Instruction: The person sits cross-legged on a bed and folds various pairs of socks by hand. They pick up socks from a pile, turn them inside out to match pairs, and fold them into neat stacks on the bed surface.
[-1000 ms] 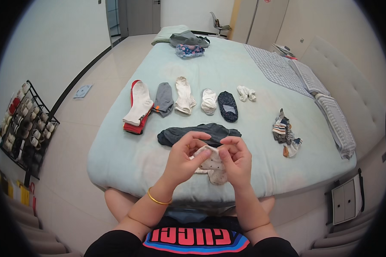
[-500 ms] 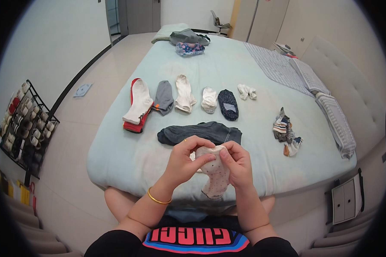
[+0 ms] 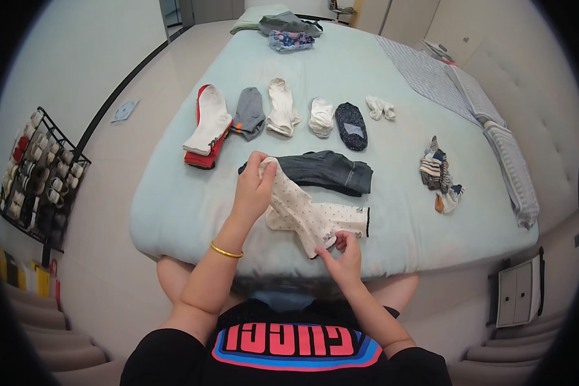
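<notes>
A white sock with small dark dots [image 3: 297, 211] is stretched slantwise between my hands over the near part of the bed. At its upper left end, my left hand [image 3: 256, 186] is closed on it, thumb against fingers. My right hand [image 3: 342, 258] pinches the dark-edged cuff at the lower right. A matching dotted sock [image 3: 346, 214] lies on the bed, partly covered by the held one. Just beyond them is a folded dark grey garment [image 3: 321, 172], its left end partly behind my left hand.
Across the bed [image 3: 174, 212] runs a row: white and red socks [image 3: 209, 119], grey socks [image 3: 249, 112], white socks [image 3: 280, 106], a white bundle [image 3: 321, 117], a dark speckled pair [image 3: 351, 127] and a small white pair [image 3: 381, 108]. Striped socks [image 3: 436, 170] lie right. A shoe rack [image 3: 42, 180] stands left.
The dotted sock, bunched upright between both hands before, is now drawn out lengthwise. My left hand moved left and away, my right hand down to the cuff. The view has tilted downward.
</notes>
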A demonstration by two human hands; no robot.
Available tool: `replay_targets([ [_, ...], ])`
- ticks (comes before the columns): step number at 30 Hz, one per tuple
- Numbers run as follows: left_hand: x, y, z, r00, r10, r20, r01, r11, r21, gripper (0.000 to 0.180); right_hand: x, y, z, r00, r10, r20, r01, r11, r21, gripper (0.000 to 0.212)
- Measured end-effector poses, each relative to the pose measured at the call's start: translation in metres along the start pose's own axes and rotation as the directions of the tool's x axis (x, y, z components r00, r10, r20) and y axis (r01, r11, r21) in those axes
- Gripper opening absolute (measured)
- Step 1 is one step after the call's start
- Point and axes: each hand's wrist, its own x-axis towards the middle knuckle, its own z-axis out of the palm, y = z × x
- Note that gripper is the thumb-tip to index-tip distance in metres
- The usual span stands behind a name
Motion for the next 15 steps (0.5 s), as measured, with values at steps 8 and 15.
replay_targets([
  [8, -0.003, -0.027, -0.016, 0.943, -0.300, 0.147, 0.333, 0.850, -0.408, 0.016, 0.016, -0.003, -0.010, 0.852, 0.463, 0.245, -0.495, 0.561, 0.663, 0.041],
  [15, -0.010, -0.005, -0.020, 0.966, -0.233, 0.115, 0.258, 0.907, -0.332, 0.012, 0.009, -0.030, 0.004, 0.962, 0.086, 0.261, -0.222, 0.803, 0.553, 0.046],
])
